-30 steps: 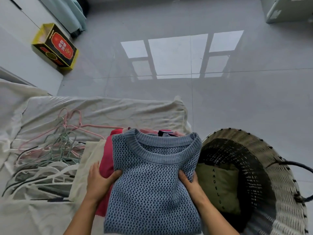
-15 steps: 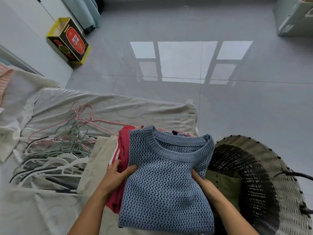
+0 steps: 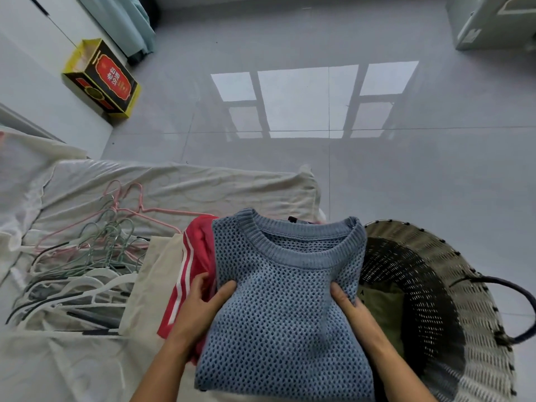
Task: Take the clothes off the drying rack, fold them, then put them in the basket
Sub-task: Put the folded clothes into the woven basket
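A folded blue knit sweater (image 3: 285,309) tops a stack of folded clothes, with a red garment with white stripes (image 3: 194,274) under it at the left. My left hand (image 3: 200,309) grips the stack's left side, thumb on the sweater and fingers under it. My right hand (image 3: 352,311) grips the right side the same way. The stack's right edge hangs over the rim of the woven basket (image 3: 452,291) on the floor. An olive green folded garment (image 3: 383,311) lies inside the basket.
A bed with a cream sheet (image 3: 174,190) is at the left. On it lie a pile of empty hangers (image 3: 87,262) and a beige folded cloth (image 3: 153,274). A yellow and red box (image 3: 101,76) stands on the grey tiled floor (image 3: 377,184).
Both hands have carried the stack of clothes a little to the right, so its right edge now overlaps the basket's rim. More of the red garment shows at the left.
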Tool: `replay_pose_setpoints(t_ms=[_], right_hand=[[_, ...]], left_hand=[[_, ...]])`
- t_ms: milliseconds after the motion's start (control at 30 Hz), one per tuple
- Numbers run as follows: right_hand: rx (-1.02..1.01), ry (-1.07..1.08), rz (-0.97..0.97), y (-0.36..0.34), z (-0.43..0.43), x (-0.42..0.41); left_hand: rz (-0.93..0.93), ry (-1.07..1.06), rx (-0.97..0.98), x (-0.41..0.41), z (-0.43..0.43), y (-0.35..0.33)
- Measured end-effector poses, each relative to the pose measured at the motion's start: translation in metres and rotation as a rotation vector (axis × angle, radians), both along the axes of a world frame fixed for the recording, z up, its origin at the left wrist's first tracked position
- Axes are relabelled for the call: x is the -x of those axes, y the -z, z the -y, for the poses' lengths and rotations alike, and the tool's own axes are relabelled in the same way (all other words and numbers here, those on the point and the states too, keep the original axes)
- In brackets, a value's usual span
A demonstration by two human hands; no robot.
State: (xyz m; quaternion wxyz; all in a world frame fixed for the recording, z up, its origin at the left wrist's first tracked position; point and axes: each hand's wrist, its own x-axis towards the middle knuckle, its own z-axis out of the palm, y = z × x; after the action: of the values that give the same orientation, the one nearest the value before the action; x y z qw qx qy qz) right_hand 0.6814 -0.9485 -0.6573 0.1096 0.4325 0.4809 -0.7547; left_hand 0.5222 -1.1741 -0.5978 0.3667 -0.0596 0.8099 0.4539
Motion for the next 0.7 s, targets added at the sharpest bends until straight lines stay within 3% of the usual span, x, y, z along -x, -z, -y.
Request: replay_pose_setpoints(t_ms=[200,367,533,700], right_hand=[[-0.061,0.058,0.025,-0.004,-0.046,-0.047],[-0.016,0.067,-0.004,-0.002,-0.042,-0.037],[-0.011,0.056,-0.078,-0.004,-0.025,-0.028],[0.021,0.103,-0.076,-0.003,-0.024,-0.027]], left_hand=[[-0.002,0.033,-0.039,-0.042,-0.053,0.003],[-0.106,0.000,0.089,-0.045,-0.057,0.009],[-0.676,0.191,0.458,-0.044,-0.049,0.007],[-0.246,0.126,0.242,-0.028,-0.055,0.010]])
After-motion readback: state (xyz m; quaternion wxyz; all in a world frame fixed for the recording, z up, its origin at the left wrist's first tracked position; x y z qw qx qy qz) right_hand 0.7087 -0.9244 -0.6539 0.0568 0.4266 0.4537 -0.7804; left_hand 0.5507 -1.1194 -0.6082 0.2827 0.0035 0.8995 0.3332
